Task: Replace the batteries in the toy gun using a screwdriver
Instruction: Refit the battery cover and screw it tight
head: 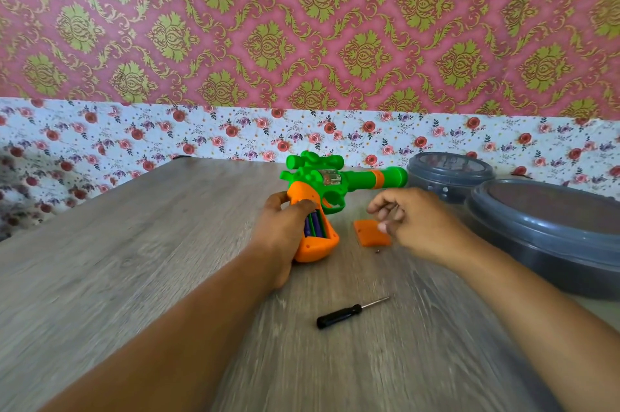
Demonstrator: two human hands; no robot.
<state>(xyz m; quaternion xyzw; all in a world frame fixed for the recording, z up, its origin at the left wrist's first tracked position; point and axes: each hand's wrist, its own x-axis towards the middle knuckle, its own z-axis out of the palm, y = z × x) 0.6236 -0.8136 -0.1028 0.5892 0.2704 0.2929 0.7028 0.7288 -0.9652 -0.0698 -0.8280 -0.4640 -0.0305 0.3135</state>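
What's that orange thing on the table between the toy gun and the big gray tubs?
The head view shows the orange battery cover there, under the right hand, a tiny screw beside it.

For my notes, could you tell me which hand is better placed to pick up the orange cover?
Right: the right hand hovers over the orange cover, while the left hand grips the toy gun.

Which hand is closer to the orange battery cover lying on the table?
Right. The right hand hovers just over the battery cover, fingers at its edge. The left hand is further left, gripping the toy gun by its handle.
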